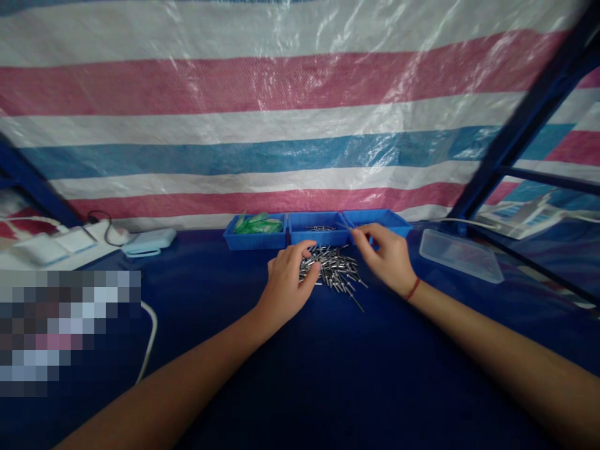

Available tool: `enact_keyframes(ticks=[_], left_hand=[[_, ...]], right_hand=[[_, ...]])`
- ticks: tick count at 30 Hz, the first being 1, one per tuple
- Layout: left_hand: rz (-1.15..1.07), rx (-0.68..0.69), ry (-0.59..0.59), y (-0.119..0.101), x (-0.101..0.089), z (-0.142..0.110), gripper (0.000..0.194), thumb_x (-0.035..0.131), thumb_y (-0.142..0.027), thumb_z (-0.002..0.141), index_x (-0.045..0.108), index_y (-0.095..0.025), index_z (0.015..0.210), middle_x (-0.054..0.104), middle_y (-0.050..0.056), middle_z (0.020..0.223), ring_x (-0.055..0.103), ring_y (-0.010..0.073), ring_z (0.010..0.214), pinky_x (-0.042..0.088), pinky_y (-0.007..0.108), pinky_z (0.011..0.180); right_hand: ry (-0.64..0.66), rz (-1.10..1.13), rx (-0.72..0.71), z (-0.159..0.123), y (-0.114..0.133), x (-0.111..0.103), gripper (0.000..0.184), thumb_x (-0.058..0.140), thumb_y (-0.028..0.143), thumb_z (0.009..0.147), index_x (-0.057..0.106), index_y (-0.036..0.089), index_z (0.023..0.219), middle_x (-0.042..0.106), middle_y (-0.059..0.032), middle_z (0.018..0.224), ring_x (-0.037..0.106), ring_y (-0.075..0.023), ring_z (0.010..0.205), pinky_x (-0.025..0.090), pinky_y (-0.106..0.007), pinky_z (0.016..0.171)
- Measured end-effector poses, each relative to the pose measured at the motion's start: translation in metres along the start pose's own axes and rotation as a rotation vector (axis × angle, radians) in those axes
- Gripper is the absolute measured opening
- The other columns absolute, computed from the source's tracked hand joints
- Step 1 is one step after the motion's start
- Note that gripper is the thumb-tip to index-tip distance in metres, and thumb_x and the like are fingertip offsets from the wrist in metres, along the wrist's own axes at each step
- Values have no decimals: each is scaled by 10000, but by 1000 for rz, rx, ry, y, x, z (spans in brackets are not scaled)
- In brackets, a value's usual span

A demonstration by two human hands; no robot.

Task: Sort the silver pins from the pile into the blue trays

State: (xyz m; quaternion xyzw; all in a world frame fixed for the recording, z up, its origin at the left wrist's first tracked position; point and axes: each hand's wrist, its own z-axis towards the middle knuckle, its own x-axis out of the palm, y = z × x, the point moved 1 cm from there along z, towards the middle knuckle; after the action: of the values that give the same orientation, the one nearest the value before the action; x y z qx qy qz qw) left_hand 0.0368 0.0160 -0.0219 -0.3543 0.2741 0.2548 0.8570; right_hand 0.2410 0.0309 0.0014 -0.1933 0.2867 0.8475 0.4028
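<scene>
A loose pile of silver blind rivets (pixel 335 267) lies on the dark blue tabletop. At its left edge is my left hand (pixel 289 275), its thumb and forefinger apart with nothing visible between them. My right hand (pixel 388 255), with a red cord at the wrist, pinches what looks like a single thin rivet (pixel 345 226) above the front of the blue bins. Behind the pile, the middle blue bin (pixel 304 237) contains some rivets. Green plastic packets (pixel 257 223) fill the left blue bin (pixel 255 242). The right blue bin (pixel 382 217) is partly covered by my right hand.
A clear plastic lid (pixel 460 255) lies to the right. On the left are a light blue case (pixel 149 242), a power strip (pixel 75 244) with plugs, and a white cable (pixel 152 337). Blue metal posts (pixel 497 150) and a striped plastic sheet (pixel 262 125) bound the table.
</scene>
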Motion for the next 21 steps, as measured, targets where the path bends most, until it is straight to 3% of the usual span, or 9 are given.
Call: enact_keyframes(ticks=[3, 7, 11, 15, 17, 21], left_hand=[[27, -7, 24, 1, 2, 1, 349, 494, -211, 834, 442, -230, 1179, 590, 39, 1016, 524, 191, 970, 380, 390, 872], [49, -40, 59, 1, 2, 3, 290, 487, -189, 822, 502, -237, 1108, 587, 30, 1010, 508, 195, 988, 383, 385, 860], [123, -79, 90, 1, 4, 4, 243, 475, -187, 817, 548, -232, 1044, 577, 38, 1037, 483, 217, 1021, 391, 401, 850], [214, -36, 131, 3, 6, 4, 253, 443, -166, 824, 566, -233, 1035, 563, 42, 1044, 473, 220, 1021, 404, 398, 840], [265, 29, 162, 5, 5, 6, 239, 428, -171, 837, 581, -220, 1014, 564, 48, 1030, 481, 213, 995, 413, 378, 827], [371, 212, 234, 6, 0, 17, 229, 401, -243, 876, 598, -197, 983, 572, 58, 1013, 490, 215, 965, 411, 372, 825]], right_hand=[[-81, -229, 193, 14, -37, -4, 403, 372, 439, 887, 629, 152, 769, 627, -78, 692, 534, -166, 599, 357, -284, 572], [-3, -366, 263, 17, -62, -7, 415, 396, 490, 856, 628, 145, 853, 620, -70, 676, 535, -177, 576, 331, -276, 537], [115, -269, 124, 11, -38, -2, 363, 376, 429, 875, 611, 153, 901, 614, -53, 685, 553, -167, 605, 367, -273, 578], [436, -207, -49, 6, -2, 14, 248, 434, 342, 839, 612, 170, 844, 636, -61, 762, 581, -171, 683, 395, -277, 637], [536, -263, -38, 5, 8, 21, 215, 492, 331, 789, 616, 162, 836, 643, -82, 801, 589, -184, 692, 398, -283, 624], [605, -383, 16, 6, 16, 27, 196, 518, 293, 748, 633, 139, 784, 649, -127, 813, 601, -214, 696, 400, -300, 588]])
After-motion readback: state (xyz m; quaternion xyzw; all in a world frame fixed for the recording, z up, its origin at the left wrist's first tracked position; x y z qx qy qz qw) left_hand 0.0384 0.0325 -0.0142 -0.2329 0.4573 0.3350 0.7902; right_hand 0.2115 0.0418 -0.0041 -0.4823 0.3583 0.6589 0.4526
